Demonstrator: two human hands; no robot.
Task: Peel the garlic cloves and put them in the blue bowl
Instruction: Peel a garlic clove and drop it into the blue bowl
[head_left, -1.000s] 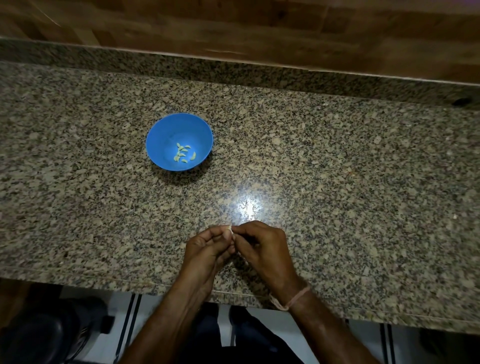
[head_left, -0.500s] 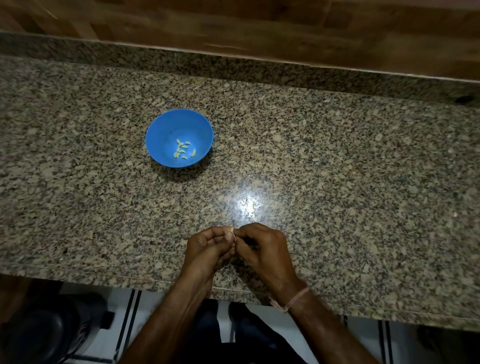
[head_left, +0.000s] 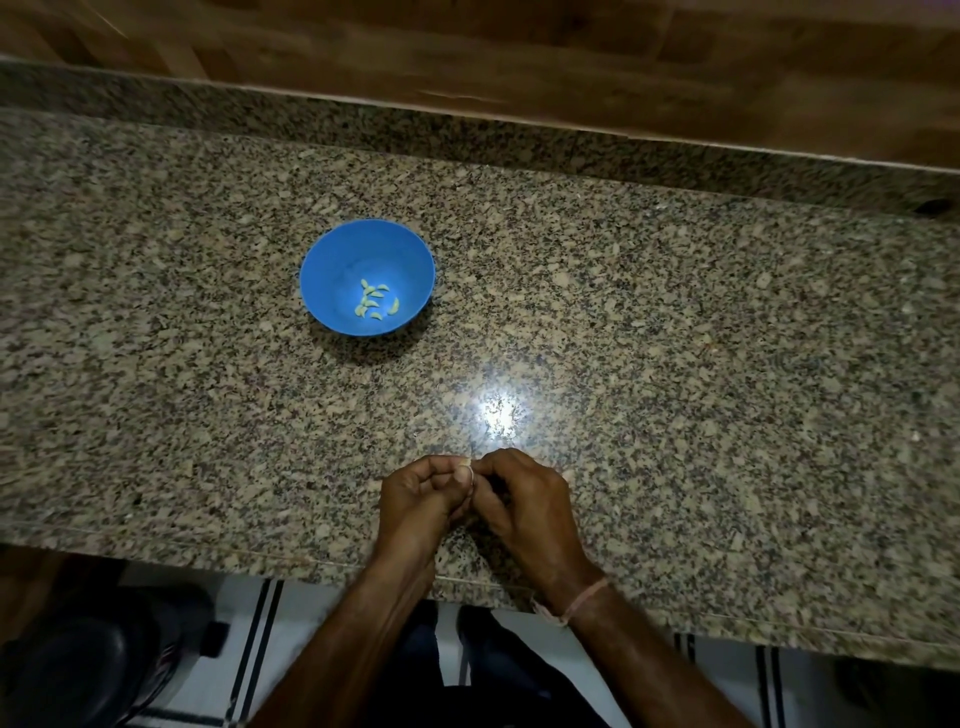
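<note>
Two hands meet over the near edge of a granite counter (head_left: 675, 364), the left hand (head_left: 415, 493) and right hand (head_left: 524, 499) pinching a small pale garlic clove (head_left: 466, 464) between curled fingertips. Farther back and leftward, well apart, a blue bowl (head_left: 332, 260) holds several yellowish peeled cloves (head_left: 375, 302).

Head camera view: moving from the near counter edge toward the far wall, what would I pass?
Counter edge → left hand and right hand, side by side, pinching a garlic clove → bright light reflection → blue bowl holding peeled cloves → granite upstand → wooden wall.
</note>
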